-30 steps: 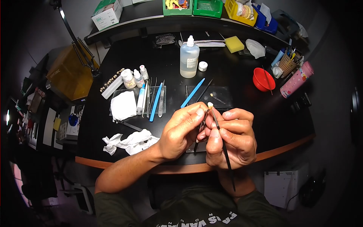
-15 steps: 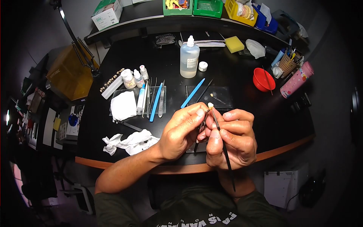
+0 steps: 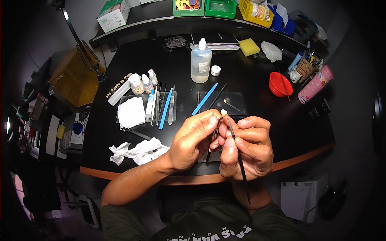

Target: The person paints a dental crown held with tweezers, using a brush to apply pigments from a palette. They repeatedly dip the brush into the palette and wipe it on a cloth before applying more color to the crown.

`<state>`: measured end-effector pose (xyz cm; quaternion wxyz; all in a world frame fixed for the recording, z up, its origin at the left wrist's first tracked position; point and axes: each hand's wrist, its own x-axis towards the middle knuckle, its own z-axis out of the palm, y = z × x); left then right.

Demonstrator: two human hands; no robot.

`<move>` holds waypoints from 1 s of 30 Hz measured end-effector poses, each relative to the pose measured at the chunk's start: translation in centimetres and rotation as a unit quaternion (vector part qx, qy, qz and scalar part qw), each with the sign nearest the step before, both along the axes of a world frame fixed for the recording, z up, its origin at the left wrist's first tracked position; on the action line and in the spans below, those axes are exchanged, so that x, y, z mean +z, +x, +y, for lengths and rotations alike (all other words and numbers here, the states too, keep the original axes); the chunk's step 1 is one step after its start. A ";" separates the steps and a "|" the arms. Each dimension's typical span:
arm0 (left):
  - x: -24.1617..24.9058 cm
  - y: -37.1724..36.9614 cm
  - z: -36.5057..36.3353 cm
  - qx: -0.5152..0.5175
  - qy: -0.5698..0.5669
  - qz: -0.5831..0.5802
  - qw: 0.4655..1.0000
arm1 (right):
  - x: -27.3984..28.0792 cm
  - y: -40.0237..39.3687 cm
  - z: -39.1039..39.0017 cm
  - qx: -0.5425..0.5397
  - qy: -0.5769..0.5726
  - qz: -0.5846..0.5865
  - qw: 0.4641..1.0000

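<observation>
My left hand is closed on a dark, thin holder whose upper end carries a small whitish tooth-shaped piece. A black brush is pinched in my right hand, its tip beside the small piece. The two hands meet over the front of the black table. Behind them lies a dark slab with a blue-handled tool, a black tool and a small yellowish piece on or beside it.
Left are crumpled white tissues, a folded white cloth, small bottles and tools. A large clear bottle stands behind the slab. Right are a red bowl, a pink bottle and a woven pen holder.
The brush in my right hand has shifted very slightly, with its tip still beside the small piece. My left hand looks unchanged.
</observation>
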<state>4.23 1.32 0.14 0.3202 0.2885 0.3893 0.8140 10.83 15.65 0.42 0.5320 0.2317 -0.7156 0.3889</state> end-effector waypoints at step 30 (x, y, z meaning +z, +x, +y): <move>0.0 -0.2 -0.2 -0.022 0.010 -0.006 1.000 | 0.0 0.0 0.0 0.001 -0.004 -0.006 1.000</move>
